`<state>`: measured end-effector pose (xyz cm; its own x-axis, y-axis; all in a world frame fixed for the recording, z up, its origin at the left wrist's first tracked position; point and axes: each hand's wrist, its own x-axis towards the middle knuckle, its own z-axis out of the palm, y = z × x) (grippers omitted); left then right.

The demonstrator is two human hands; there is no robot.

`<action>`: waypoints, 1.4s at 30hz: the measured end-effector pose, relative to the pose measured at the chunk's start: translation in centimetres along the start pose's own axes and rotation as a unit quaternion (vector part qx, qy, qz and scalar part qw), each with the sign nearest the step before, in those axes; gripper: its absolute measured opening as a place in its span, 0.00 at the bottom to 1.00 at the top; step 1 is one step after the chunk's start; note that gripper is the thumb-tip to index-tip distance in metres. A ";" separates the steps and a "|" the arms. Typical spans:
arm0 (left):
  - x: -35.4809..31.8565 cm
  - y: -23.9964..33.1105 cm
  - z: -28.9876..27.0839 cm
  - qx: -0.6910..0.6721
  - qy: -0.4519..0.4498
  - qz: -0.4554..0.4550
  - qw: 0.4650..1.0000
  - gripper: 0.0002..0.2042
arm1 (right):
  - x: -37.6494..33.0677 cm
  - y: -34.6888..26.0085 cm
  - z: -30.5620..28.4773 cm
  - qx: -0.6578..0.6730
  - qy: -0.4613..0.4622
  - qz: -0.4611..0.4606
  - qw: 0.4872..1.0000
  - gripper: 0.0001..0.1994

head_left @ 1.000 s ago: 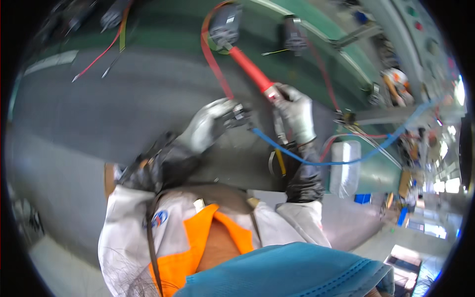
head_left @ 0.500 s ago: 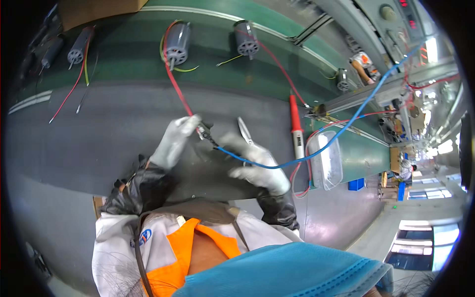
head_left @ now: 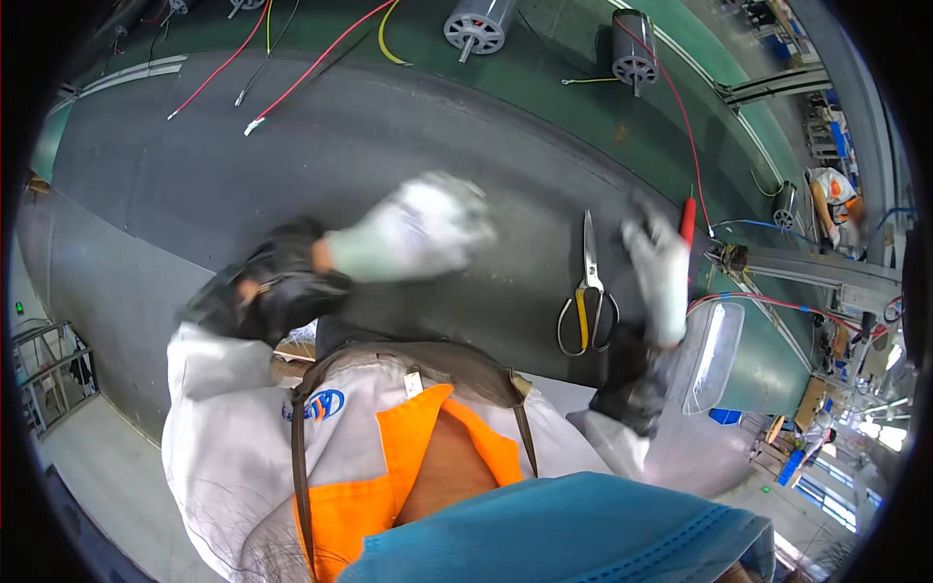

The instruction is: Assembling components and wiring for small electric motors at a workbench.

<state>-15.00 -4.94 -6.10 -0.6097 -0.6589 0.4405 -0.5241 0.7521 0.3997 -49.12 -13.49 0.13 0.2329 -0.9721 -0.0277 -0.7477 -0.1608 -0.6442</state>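
Observation:
Both my hands wear white gloves. My left hand [head_left: 423, 228] hovers over the dark mat [head_left: 321, 165], its fingers smeared by motion; whether they hold anything is unclear. My right hand [head_left: 658, 267] is at the mat's right side, fingers stretched out and slightly blurred, with nothing visible in them. Just right of it, partly hidden, is a red test probe [head_left: 688, 225]. Scissors [head_left: 587, 291] with a yellow mark on the handle lie between my hands, blades pointing away. A red lead [head_left: 311, 73] with a bare tip rests on the mat's far left part.
Grey motors [head_left: 479, 27] with coloured leads stand along the green belt [head_left: 554, 73], another motor [head_left: 635, 49] farther right. A clear plastic box [head_left: 714, 358] is right of my right hand. Red and blue cables run by a metal frame [head_left: 816, 267]. Another person [head_left: 833, 199] works at far right.
The red lead and the black clip with blue cable have left my hands; the lead now lies on the mat. My right hand has moved right, past the scissors. The view has shifted.

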 end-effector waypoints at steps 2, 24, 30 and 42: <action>2.7 1.9 4.2 -0.022 -0.117 0.097 0.988 0.23 | 6.8 -1.8 0.5 -0.101 0.055 -0.074 0.991 0.28; 16.0 -15.0 2.8 0.298 -0.154 -0.244 0.910 0.15 | 16.2 -4.0 5.9 -0.036 0.051 0.053 0.997 0.40; 5.0 0.3 -4.4 -0.212 -0.311 -0.039 0.926 0.10 | -0.2 -8.8 5.6 0.167 0.008 0.058 0.984 0.39; 2.7 -3.0 0.6 -0.049 0.103 -0.117 0.987 0.22 | -8.7 -12.8 8.5 -0.138 0.201 -0.307 0.920 0.29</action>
<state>-15.43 -9.00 -6.62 -0.3398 -0.8105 0.4772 -0.5700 0.5810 0.5809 -36.33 -1.50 2.16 0.4570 -0.6585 0.5979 -0.6940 -0.6845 -0.2234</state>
